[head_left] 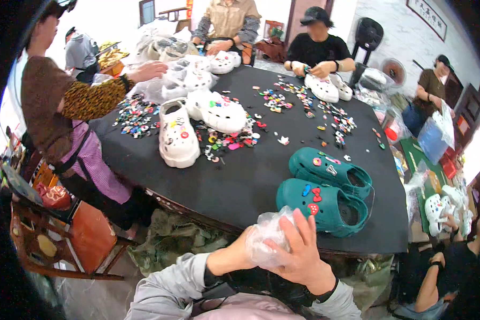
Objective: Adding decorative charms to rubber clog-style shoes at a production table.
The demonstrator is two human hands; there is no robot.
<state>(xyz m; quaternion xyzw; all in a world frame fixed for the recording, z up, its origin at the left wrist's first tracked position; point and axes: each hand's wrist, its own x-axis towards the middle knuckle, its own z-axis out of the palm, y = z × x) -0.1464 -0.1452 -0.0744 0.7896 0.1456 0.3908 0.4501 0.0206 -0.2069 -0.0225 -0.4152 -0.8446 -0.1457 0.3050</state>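
Between my two hands, at the front edge of the table, is a crumpled clear plastic bag [266,240]. My left hand [230,255] is wrapped round it from the left, its fingers mostly hidden by the plastic. Pressed against the bag's other side is my right hand [304,253], with bent fingers. Just beyond them stands a pair of dark green clogs: the nearer clog [304,205] bears blue, red and strawberry charms, and the farther clog [304,162] has charms too.
The black-topped table [240,184] carries white clogs [178,136] and loose colourful charms [136,114]. Across it, a person in black [317,50] handles white clogs. Someone at the left [48,101] reaches towards plastic bags [168,80]. A wooden chair [90,229] stands at left.
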